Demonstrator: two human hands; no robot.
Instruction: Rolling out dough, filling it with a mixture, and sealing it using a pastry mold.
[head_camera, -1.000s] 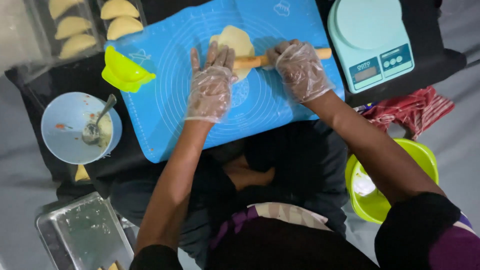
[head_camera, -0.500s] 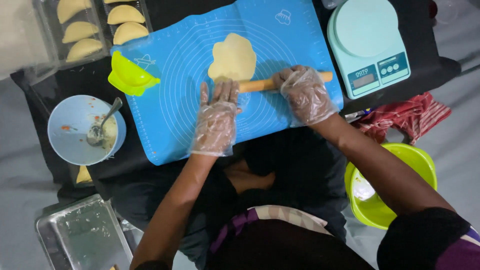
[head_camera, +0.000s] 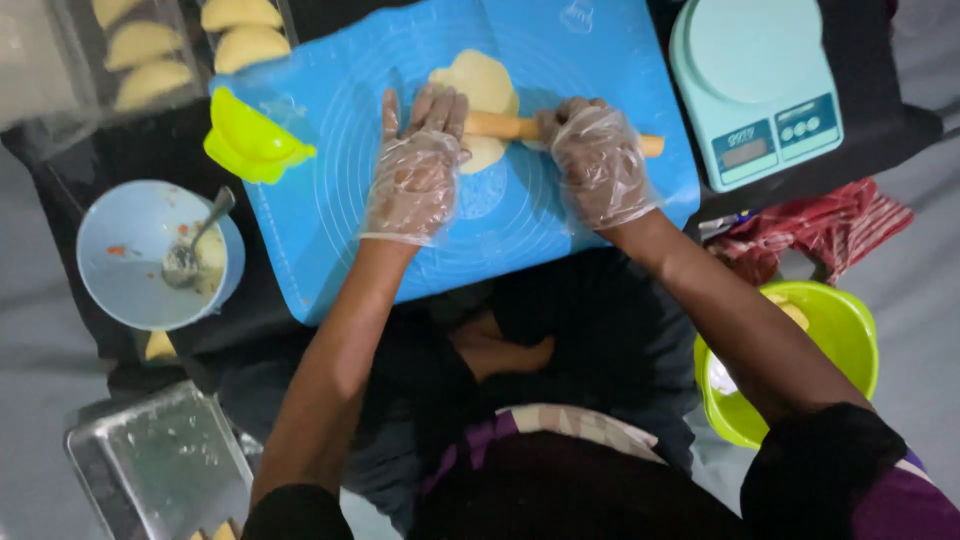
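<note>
Both gloved hands pressed flat, fingers unclenched, on a wooden rolling pin (head_camera: 520, 128): left hand (head_camera: 418, 170) over its left end, right hand (head_camera: 595, 160) over its right part. Pin lay across pale dough (head_camera: 482, 88) on blue mat (head_camera: 560, 60). Yellow-green mould (head_camera: 250, 140) at mat's left edge; scale (head_camera: 755, 85) far right.
</note>
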